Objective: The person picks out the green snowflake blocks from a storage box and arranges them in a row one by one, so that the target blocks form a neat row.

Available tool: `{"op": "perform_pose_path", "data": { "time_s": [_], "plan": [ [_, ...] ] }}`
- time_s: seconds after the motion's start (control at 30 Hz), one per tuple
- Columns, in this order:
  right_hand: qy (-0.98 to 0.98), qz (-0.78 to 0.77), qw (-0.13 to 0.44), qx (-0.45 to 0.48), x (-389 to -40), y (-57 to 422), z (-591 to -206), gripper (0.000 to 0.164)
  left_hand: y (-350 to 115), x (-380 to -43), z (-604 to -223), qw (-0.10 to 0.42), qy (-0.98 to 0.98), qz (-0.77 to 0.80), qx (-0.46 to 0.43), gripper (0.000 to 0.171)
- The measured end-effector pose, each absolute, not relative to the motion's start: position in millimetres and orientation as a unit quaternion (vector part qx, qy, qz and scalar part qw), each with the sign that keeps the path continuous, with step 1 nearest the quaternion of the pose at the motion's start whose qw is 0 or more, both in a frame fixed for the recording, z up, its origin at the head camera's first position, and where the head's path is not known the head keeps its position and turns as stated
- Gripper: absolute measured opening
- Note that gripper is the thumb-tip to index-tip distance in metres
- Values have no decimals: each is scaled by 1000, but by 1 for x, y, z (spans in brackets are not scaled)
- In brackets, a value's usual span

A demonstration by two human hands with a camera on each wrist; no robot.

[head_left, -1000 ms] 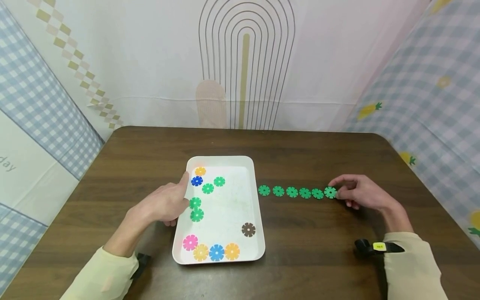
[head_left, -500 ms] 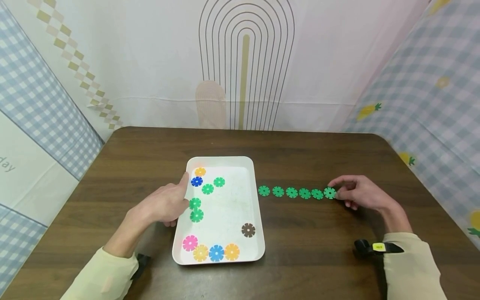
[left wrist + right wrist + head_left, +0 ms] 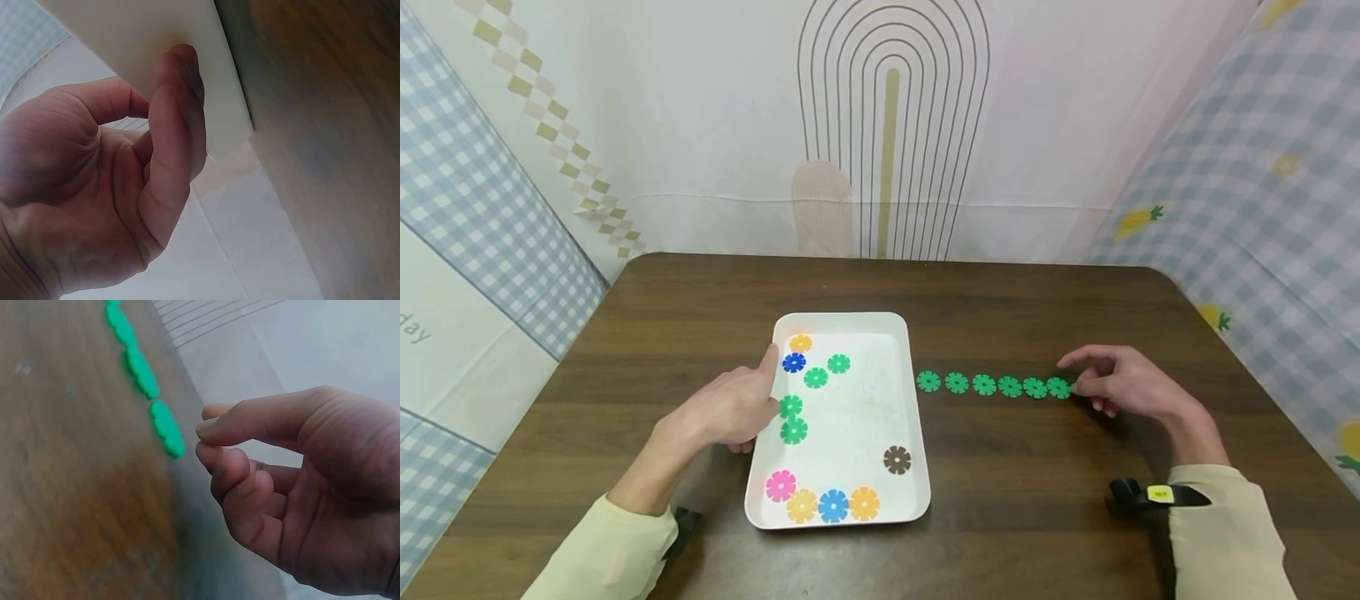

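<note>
My left hand (image 3: pixel 730 408) grips the left side of a white tray (image 3: pixel 857 417); in the left wrist view its fingers press under the tray's pale underside. Several green notched plastic discs (image 3: pixel 984 384) lie flat in a row on the table, running right from the tray. At the row's right end my right hand (image 3: pixel 1123 383) hovers beside the last green disc (image 3: pixel 1058 387), holding nothing. The right wrist view has the thumb near the curled fingers, with a gap between them and that disc (image 3: pixel 167 429).
Inside the tray are more green discs (image 3: pixel 816 377), a dark blue one (image 3: pixel 793 362), a pink one (image 3: pixel 781 486), a light blue one (image 3: pixel 833 506), a brown one (image 3: pixel 897 460) and several orange-yellow ones (image 3: pixel 864 503). A patterned curtain (image 3: pixel 700 150) hangs behind the brown table (image 3: pixel 1030 500).
The right hand has let go of the last green disc, which now lies flat in the row, and has drawn slightly away from it. The left hand and tray have stayed put.
</note>
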State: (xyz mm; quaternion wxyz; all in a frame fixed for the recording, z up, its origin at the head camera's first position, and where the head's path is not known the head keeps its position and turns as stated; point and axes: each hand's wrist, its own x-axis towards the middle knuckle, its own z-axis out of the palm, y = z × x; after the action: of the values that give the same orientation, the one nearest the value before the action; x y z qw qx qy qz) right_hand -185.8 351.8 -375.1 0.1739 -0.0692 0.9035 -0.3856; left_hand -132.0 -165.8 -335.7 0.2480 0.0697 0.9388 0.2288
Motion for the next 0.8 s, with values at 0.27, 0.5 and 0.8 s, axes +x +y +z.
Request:
{"op": "perform_pose_path", "data": {
  "time_s": [0.27,0.5,0.8],
  "plan": [
    [918,-361,147,-79,-183,332,-356,45,-166,-133,-335,248,940,225,74,87],
    [924,-345,120,-116,-178,298,-336,42,-165,-134,-335,250,940,222,72,86],
    [919,-346,92,-166,-178,250,-315,35,-165,-132,-335,248,940,225,63,84]
  ]
}}
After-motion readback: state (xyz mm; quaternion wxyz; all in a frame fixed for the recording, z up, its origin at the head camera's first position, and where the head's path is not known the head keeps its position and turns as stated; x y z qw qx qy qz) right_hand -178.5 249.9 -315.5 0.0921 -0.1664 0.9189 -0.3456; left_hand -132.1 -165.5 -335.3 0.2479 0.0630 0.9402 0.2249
